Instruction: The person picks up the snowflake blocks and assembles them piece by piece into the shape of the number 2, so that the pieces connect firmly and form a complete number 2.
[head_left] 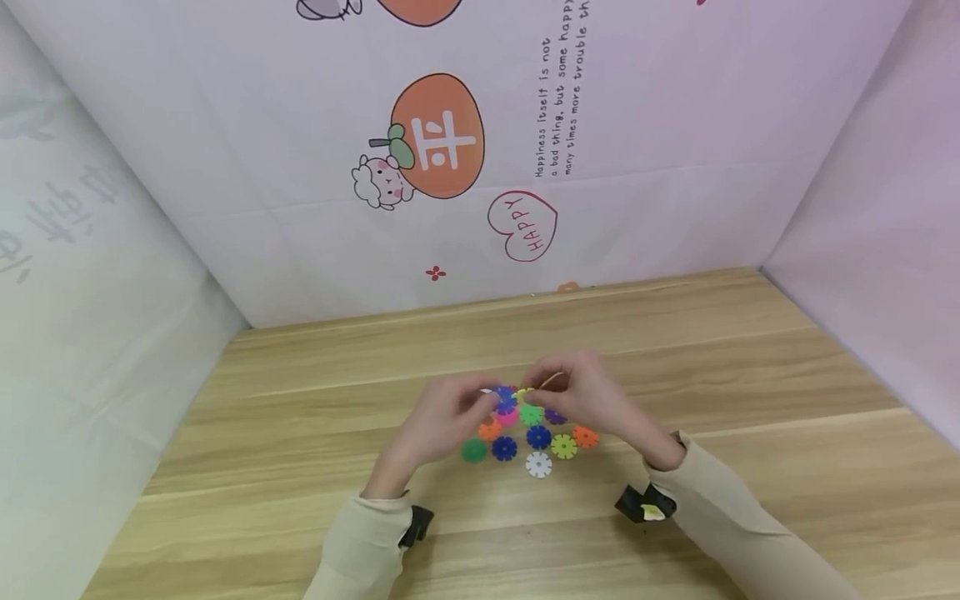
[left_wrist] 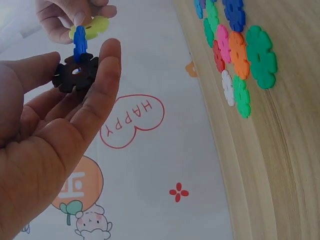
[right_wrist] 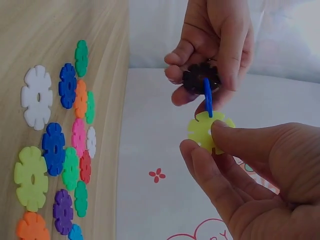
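Observation:
My left hand [head_left: 457, 408] pinches a black snowflake disc [left_wrist: 75, 73] between thumb and fingers. A blue disc [left_wrist: 80, 43] stands slotted edge-on into the black one. My right hand [head_left: 570, 387] pinches a yellow-green disc [right_wrist: 205, 131], which meets the top edge of the blue disc [right_wrist: 207, 96]. Both hands hover close together just above a cluster of loose coloured discs [head_left: 536, 433] on the wooden table [head_left: 300, 417]. In the right wrist view the left hand [right_wrist: 215, 40] grips the black disc [right_wrist: 199, 79] from above.
The loose discs include a white one [head_left: 538, 464], a green one [head_left: 473, 451], a blue one [head_left: 504, 448] and an orange one [head_left: 585, 436]. Printed paper walls [head_left: 450, 167] close the table in at the back and on both sides.

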